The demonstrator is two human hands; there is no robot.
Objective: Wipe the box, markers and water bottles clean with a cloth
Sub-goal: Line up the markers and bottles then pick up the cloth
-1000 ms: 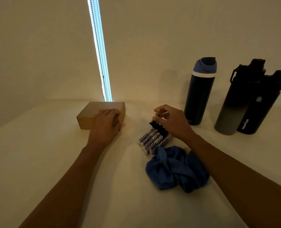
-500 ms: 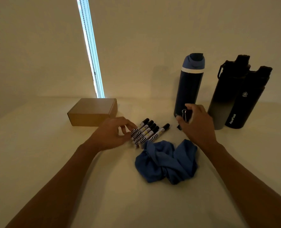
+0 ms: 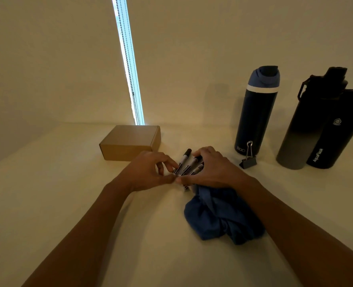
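Cream tabletop (image 3: 47,204), on which we list: three water bottles (image 3: 256,117) upright far right; box (image 3: 128,142) far left; crumpled blue cloth (image 3: 217,220) nearest us; our left hand (image 3: 148,170) and right hand (image 3: 214,168), both pinching the bunched markers (image 3: 189,166) between box and cloth; binder clip (image 3: 248,160) by the bottles.

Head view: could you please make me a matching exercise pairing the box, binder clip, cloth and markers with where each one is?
Things:
1. cardboard box
2. binder clip
3. blue cloth
4. markers

Places:
A. gathered between the left hand and right hand
B. crumpled, nearest the camera
C. at the foot of the blue-lidded bottle
D. closed, furthest left

Pairs: 1-D, 2-C, 3-B, 4-A
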